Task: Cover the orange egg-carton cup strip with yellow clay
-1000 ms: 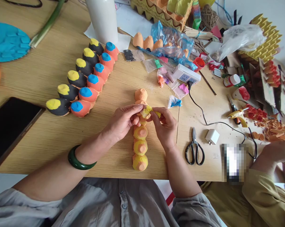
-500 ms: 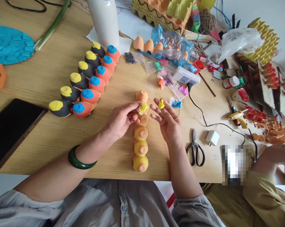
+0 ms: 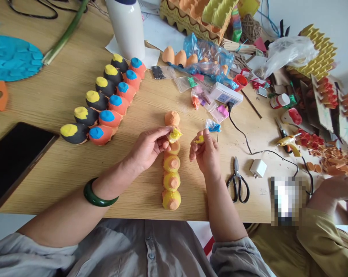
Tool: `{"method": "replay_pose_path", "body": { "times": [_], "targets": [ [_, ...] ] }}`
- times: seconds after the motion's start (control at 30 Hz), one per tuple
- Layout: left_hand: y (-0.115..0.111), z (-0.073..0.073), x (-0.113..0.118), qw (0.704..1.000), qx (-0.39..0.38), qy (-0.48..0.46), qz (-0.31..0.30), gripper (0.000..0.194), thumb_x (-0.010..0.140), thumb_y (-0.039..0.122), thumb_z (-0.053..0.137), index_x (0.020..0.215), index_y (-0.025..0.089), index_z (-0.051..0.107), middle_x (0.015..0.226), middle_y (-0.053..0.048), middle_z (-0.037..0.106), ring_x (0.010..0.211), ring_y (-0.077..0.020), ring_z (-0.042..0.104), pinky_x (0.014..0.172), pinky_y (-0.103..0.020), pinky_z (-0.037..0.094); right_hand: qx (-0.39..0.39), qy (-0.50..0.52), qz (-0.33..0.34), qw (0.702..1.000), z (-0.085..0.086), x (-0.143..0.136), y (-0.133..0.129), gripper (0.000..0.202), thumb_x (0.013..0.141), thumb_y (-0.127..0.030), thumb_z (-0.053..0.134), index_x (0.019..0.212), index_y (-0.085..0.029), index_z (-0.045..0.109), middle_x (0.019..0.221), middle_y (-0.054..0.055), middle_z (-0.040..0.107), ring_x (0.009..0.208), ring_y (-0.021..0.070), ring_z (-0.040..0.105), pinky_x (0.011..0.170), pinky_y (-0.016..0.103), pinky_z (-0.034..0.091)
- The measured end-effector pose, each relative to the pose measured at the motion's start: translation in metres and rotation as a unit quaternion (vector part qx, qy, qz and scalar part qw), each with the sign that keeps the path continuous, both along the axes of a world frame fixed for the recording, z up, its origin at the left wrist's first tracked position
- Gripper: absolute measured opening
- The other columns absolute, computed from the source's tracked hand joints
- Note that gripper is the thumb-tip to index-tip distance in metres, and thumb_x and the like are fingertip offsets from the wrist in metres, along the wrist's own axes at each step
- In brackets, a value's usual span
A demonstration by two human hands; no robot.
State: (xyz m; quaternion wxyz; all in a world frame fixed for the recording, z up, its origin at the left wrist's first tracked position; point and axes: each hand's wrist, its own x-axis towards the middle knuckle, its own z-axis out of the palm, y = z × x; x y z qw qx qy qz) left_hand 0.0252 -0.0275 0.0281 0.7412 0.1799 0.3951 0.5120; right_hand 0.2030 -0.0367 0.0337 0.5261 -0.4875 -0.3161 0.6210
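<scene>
My left hand (image 3: 149, 148) pinches a small clear plastic bag with yellow clay (image 3: 175, 135) inside, over a strip of egg-carton cups. My right hand (image 3: 207, 154) is closed on a small lump of yellow clay (image 3: 200, 139), apart from the bag and to its right. Below them the orange egg-carton strip (image 3: 172, 117) runs toward me. Its nearer cups (image 3: 172, 181) carry yellow clay around bare orange tips; the farthest cup is plain orange. One cup is partly hidden behind my left hand and the bag.
On the left stand two joined rows of black-and-yellow cups (image 3: 96, 100) and red-and-blue cups (image 3: 115, 102), beside a phone (image 3: 19, 161). Scissors (image 3: 237, 181), a white adapter (image 3: 258, 168), a power strip (image 3: 225, 94) and a glue gun (image 3: 289, 140) lie right. A co-worker's hand (image 3: 332, 192) is at far right.
My right hand has turned over and its fingers have curled, the yellow lump passing from lying on the fingers to a thumb pinch. My left hand stays nearly still.
</scene>
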Motion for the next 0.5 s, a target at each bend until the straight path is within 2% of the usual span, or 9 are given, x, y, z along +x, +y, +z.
{"method": "replay_pose_path", "body": {
  "times": [0.07, 0.23, 0.37, 0.5],
  "targets": [
    [0.0003, -0.0004, -0.0004, 1.000, -0.006, -0.004, -0.001, 0.019, 0.072, 0.028, 0.088, 0.077, 0.012, 0.079, 0.071, 0.000, 0.070, 0.051, -0.0044, 0.052, 0.049, -0.017, 0.049, 0.000, 0.014, 0.019, 1.000, -0.0016, 0.0011, 0.0009, 0.049, 0.082, -0.067, 0.080, 0.083, -0.023, 0.057, 0.053, -0.010, 0.053, 0.034, 0.0077, 0.044, 0.031, 0.021, 0.034],
    [0.0015, -0.0010, -0.0008, 1.000, -0.014, -0.010, -0.002, 0.019, 0.072, 0.028, 0.088, 0.075, 0.012, 0.077, 0.071, -0.001, 0.069, 0.052, -0.0044, 0.053, 0.049, -0.017, 0.049, 0.011, 0.033, 0.010, 0.999, -0.0018, 0.0028, 0.0029, 0.038, 0.088, -0.057, 0.078, 0.099, -0.025, 0.062, 0.055, -0.012, 0.044, 0.037, 0.0064, 0.037, 0.035, 0.020, 0.030],
    [0.0017, -0.0007, -0.0003, 1.000, -0.017, -0.006, -0.005, 0.018, 0.073, 0.027, 0.087, 0.074, 0.012, 0.077, 0.071, -0.001, 0.069, 0.051, -0.0041, 0.053, 0.050, -0.017, 0.047, 0.035, 0.050, 0.019, 0.998, -0.0020, 0.0035, 0.0040, 0.033, 0.081, -0.048, 0.085, 0.089, -0.024, 0.064, 0.070, -0.007, 0.054, 0.052, 0.0069, 0.049, 0.046, 0.020, 0.044],
    [0.0015, 0.0001, 0.0000, 1.000, -0.026, -0.005, -0.004, 0.018, 0.074, 0.027, 0.086, 0.076, 0.012, 0.077, 0.071, 0.000, 0.069, 0.052, -0.0041, 0.053, 0.050, -0.016, 0.047, 0.052, 0.036, 0.019, 0.998, -0.0062, 0.0043, 0.0030, 0.027, 0.078, -0.037, 0.089, 0.094, -0.024, 0.071, 0.076, -0.006, 0.060, 0.060, 0.0074, 0.054, 0.052, 0.020, 0.051]
  ]
}}
